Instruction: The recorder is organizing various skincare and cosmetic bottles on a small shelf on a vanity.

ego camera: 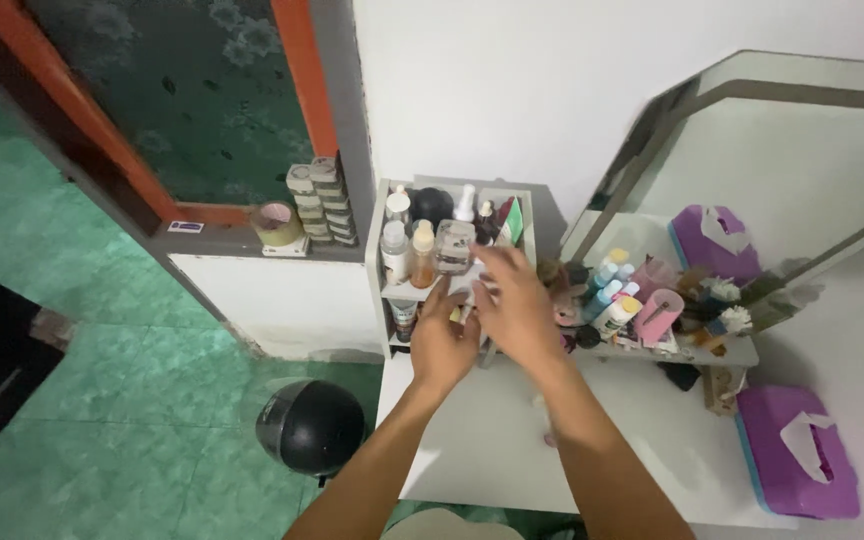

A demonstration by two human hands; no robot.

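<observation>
Both my hands reach over a white table (492, 450) toward a small white shelf rack (377, 250) crowded with bottles. My left hand (442, 340) is at the rack's lower shelf with fingers raised toward a clear jar (454, 245). My right hand (517, 305) is spread and blurred just right of the jar, in front of the rack. An orange bottle (422, 255) and a white bottle (393, 250) stand left of the jar. Whether either hand grips anything is hidden by the blur and the fingers.
A mirror (752, 170) leans on the wall at right, with cosmetics and tubes (617, 310) heaped before it. A purple tissue box (797, 450) lies at the table's right edge. A black helmet (310, 425) sits on the green floor. Tape roll (277, 225) and stacked tins (320, 200) rest on the sill.
</observation>
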